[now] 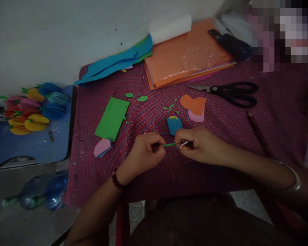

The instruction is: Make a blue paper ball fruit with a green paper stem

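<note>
My left hand and my right hand meet over the red checked tablecloth, both with fingers pinched. Between them runs a thin green strip, held at each end. A small white piece curls out of my right fingers. Just beyond the hands lies a blue folded paper shape with a yellow edge. Orange and pink heart cut-outs lie behind it, and green scraps are scattered beside them.
Black scissors lie at the right, a pencil nearer me. A green paper sheet, a pink shape, orange sheets, blue sheets and a white roll lie around. Finished paper flowers sit on a blue stool. A bottle lies on the floor.
</note>
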`<state>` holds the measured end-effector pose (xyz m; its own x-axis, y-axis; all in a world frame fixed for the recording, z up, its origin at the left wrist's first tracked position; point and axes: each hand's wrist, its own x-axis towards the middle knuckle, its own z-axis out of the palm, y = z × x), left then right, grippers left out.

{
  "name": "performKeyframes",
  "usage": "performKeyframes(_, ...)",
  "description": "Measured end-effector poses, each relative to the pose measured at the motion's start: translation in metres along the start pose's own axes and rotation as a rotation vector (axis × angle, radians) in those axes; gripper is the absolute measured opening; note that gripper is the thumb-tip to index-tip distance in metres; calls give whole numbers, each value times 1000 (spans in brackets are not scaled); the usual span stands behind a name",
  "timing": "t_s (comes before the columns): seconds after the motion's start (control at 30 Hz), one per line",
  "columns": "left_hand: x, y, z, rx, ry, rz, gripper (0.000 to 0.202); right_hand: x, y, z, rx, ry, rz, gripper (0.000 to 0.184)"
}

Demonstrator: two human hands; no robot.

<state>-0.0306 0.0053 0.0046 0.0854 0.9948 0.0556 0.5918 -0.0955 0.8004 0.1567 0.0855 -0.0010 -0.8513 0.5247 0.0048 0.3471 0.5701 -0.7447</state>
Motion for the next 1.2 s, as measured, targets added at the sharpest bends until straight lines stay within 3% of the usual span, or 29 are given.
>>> performKeyframes(0.2, 0, -2, -14, -97, -43, -81, 23, 0, 2, -3, -29, 25, 24, 8)
performKeyframes(0.3, 0, 1, -18, -224, -170, -152, 20, 0, 3, -3, -33, 27, 32, 8)
performKeyframes(0.37, -1, 3, -14, -240, -228, -171, 40, 0, 2, -2, -26, 25, 28, 7)
performKeyframes(0.43, -3, 4, -6, -187, -215, -157, 51, -1, 1, -1, -3, 9, 6, 7)
performKeyframes(0.6, -3, 1, 8, -163, -111, -102, 35, -3, -3, -1, 16, -61, -66, 8)
performKeyframes(0.8, 0, 1, -5, -354, -211, -258, 18, -3, -2, -3, 1, -74, -71, 8)
performKeyframes(0.97, 0, 0, -15, -438, -274, -348, 19, -3, 1, -5, 28, -40, -47, 8)
performKeyframes(1.2, 4, 3, -18, -309, -150, -307, 13, -3, -1, -6, 25, -14, -32, 8)
